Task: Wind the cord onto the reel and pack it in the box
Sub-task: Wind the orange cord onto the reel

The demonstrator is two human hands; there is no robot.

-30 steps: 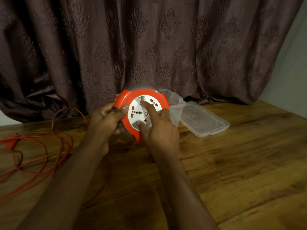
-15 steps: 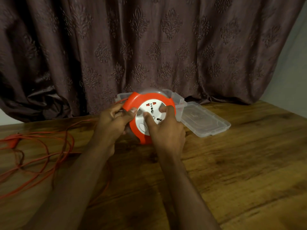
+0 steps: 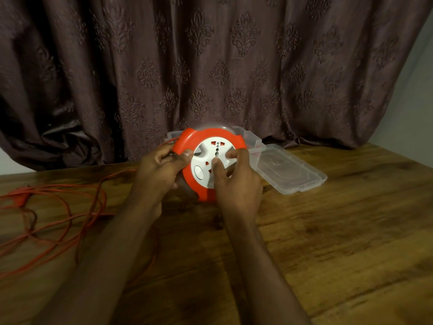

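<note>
An orange reel (image 3: 206, 193) with a white socket face (image 3: 214, 148) is held tilted just above the wooden table (image 3: 339, 231), in the middle of the view. My left hand (image 3: 161, 170) grips its left rim, thumb on the front. My right hand (image 3: 236, 181) has its fingertips pressed on the white face. The orange cord (image 3: 70, 219) runs from the reel's left side and lies in loose loops on the table at the left. A clear plastic box (image 3: 254, 143) stands right behind the reel, mostly hidden by it.
The box's clear lid (image 3: 290, 171) lies flat on the table to the right of the reel. A dark patterned curtain (image 3: 210, 66) hangs along the table's far edge. The cord's orange plug (image 3: 20, 195) lies at the far left.
The white socket face has turned under my right fingers. The reel and both hands have shifted slightly right and up. The loops of cord on the left have pulled in a little.
</note>
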